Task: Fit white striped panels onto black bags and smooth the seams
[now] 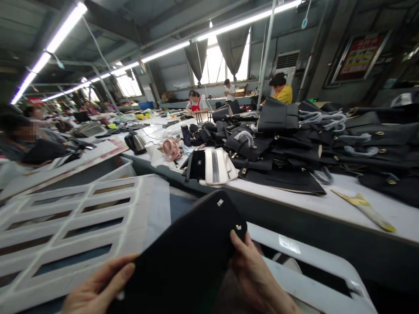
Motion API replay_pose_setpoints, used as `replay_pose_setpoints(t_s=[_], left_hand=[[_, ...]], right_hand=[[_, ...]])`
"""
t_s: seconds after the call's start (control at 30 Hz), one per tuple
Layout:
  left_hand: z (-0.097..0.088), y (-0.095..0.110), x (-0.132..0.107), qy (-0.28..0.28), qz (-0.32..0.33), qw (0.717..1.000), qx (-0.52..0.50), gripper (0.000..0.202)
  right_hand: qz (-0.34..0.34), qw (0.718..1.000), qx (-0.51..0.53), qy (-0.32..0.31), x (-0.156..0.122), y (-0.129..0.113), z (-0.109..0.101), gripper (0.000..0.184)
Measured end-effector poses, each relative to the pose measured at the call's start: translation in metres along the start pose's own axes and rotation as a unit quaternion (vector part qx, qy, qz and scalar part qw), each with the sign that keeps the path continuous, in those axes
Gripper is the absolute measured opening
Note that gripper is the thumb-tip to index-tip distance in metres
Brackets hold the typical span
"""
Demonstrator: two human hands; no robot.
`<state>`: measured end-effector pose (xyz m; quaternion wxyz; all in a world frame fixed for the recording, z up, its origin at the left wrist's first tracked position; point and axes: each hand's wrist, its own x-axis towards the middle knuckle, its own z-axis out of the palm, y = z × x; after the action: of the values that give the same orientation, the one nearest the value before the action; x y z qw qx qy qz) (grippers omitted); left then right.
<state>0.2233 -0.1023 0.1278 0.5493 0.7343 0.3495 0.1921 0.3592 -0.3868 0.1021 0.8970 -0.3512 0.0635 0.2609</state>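
A black bag panel [183, 244] with rounded corners is held up in front of me, tilted. Two small shiny metal fittings show near its upper right edge. My left hand [101, 281] pinches its left edge between thumb and fingers. At the right edge, just below one metal fitting, my right hand [250, 261] grips the panel, thumb on the near face. The panel's lower part runs out of view into shadow.
Black bags [278, 144] lie heaped on the long table [353, 213], with cream pieces [218, 165], a pink fan [171, 149], a kettle [135, 142] and a yellow-ended strip [366, 209]. A white slotted crate [131, 218] stands left, another white crate [304, 248] right. Several people work farther off.
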Motion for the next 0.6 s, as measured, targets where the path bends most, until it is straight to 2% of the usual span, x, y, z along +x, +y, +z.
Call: replay_pose_setpoints(t_s=[0.03,0.1,0.13,0.23,0.3,0.33,0.43,0.6], left_hand=[[0.015,-0.009,-0.013,-0.045,-0.021,0.998,-0.034,0.056],[0.048,-0.027,-0.035,-0.115,-0.023,0.992,-0.055,0.06],[0.063,-0.035,-0.043,-0.118,-0.003,0.992,-0.038,0.064],[0.094,-0.049,-0.055,-0.01,0.064,0.997,0.048,0.063],[0.103,-0.052,-0.055,0.05,0.11,0.988,0.099,0.056],[0.106,-0.052,-0.053,0.061,0.132,0.983,0.116,0.051],[0.11,-0.051,-0.048,0.052,0.168,0.975,0.135,0.042],[0.115,-0.049,-0.044,0.041,0.155,0.977,0.139,0.039]], right_hand=[[-0.01,1.0,-0.009,0.015,0.009,0.0,0.006,0.072],[-0.026,0.998,-0.048,0.016,0.024,0.006,0.013,0.063],[-0.033,0.996,-0.077,0.005,0.03,0.011,0.014,0.057],[-0.064,0.982,-0.175,-0.019,0.035,0.028,0.008,0.048],[-0.086,0.969,-0.23,-0.013,0.032,0.038,0.001,0.046],[-0.091,0.965,-0.247,-0.004,0.03,0.041,-0.002,0.046],[-0.077,0.964,-0.254,0.024,0.027,0.045,-0.009,0.046],[-0.066,0.972,-0.224,0.035,0.029,0.041,-0.01,0.044]])
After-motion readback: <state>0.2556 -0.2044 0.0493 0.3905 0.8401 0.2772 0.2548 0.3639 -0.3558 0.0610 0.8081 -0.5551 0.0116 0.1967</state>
